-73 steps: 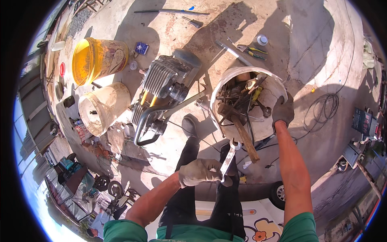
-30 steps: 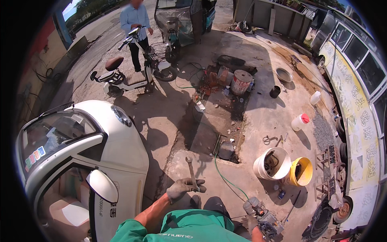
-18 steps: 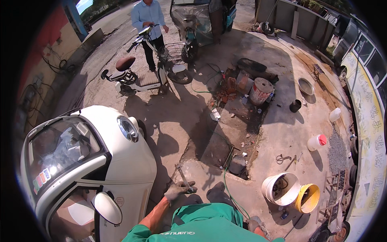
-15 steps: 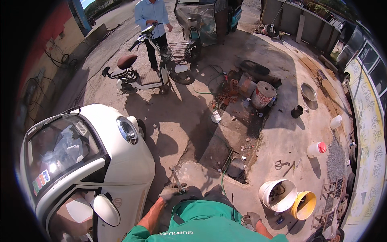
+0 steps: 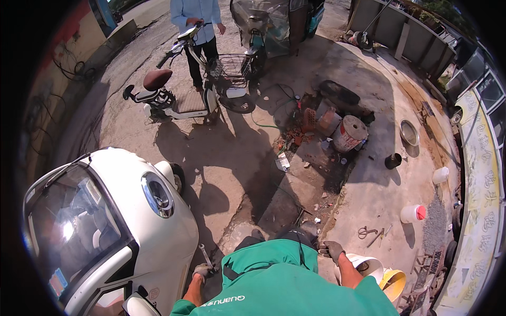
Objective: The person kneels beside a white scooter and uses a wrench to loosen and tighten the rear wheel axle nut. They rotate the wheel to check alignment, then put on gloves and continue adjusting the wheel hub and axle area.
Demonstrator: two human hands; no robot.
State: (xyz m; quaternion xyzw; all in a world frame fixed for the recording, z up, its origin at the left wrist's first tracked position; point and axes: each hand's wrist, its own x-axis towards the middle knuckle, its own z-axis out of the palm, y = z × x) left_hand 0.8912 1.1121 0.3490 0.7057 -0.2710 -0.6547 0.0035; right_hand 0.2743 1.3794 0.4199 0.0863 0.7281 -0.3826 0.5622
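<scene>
My left hand (image 5: 203, 270), in a dark work glove, is closed around a metal wrench (image 5: 204, 254) whose open end points forward, beside the white vehicle. My right hand (image 5: 332, 251), also gloved, is in front of the white bucket (image 5: 371, 267) with its fingers apart and nothing visible in them. On the ground ahead of it lie scissors (image 5: 366, 231) and a few slim hand tools (image 5: 376, 238).
A small white vehicle (image 5: 168, 239) stands close on my left. Ahead, a person in a light blue shirt (image 5: 184, 13) holds a white electric scooter (image 5: 192, 110). Rubble (image 5: 303, 131), a stained drum (image 5: 350, 131) and a yellow bucket (image 5: 394, 282) are to the right.
My right hand has come forward from beside the buckets. My left hand, with the wrench, has moved back and to the left. My body now covers more of the pit's near end.
</scene>
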